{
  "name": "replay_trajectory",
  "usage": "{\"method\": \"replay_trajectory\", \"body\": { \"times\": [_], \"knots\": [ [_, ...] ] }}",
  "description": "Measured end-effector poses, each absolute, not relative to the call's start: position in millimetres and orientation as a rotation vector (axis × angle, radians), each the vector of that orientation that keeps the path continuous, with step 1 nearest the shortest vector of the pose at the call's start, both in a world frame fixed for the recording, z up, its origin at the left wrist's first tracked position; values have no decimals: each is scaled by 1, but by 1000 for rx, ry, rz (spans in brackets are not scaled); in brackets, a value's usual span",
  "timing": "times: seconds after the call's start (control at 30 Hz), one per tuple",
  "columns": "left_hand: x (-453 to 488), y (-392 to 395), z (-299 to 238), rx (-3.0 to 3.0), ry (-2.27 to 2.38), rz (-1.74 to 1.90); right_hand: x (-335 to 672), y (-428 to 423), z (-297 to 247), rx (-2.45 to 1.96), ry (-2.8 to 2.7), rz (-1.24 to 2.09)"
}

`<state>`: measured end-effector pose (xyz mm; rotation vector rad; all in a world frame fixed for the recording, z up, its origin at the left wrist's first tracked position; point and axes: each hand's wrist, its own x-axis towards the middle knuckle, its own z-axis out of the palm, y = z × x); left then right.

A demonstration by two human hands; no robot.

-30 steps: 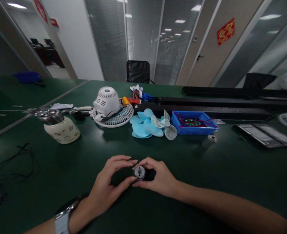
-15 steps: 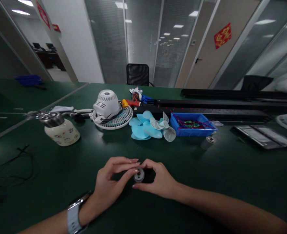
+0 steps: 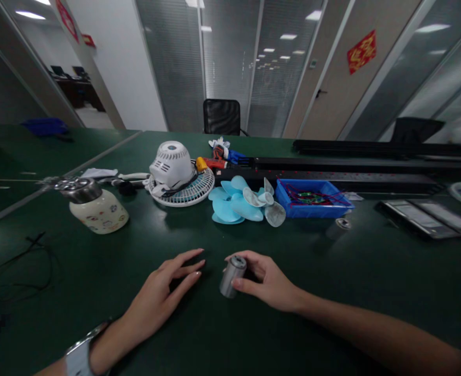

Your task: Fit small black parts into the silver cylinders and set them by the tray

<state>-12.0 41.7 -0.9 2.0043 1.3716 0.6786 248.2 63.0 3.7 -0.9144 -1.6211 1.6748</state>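
A silver metal cylinder (image 3: 231, 279), which looks like a small motor, stands slightly tilted near the front of the green table (image 3: 191, 339). My right hand (image 3: 267, 279) grips it from the right, thumb in front and fingers behind; its round end faces up. Whether its base touches the table I cannot tell. To its left, apart from it, my left hand (image 3: 163, 292) hovers low with the fingers stretched out and nothing in them. A second, similar cylinder (image 3: 342, 225) stands farther back on the right.
Behind my hands lie blue fan blades (image 3: 230, 206), a blue bin (image 3: 316, 210) with wires and circuit boards, and a white fan housing (image 3: 172, 166) on a grille. A cream bottle (image 3: 101, 211) stands left, near a black cable (image 3: 46, 261). Black rails (image 3: 332, 175) run along the back right.
My left hand has let go of the metal cylinder and moved left, its fingers opening out. The cylinder has turned more upright in my right hand, so its side now shows.
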Motion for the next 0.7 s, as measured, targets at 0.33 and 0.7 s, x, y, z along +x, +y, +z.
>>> {"method": "replay_trajectory", "body": {
  "times": [0.33, 0.7],
  "knots": [
    [-11, 44, 2, 2023, 1466, 725, 247, 72, 5, -732, -860, 2191],
    [-10, 43, 4, 2007, 1441, 729, 246, 67, 2, -772, -1102, 2019]
  ]
}}
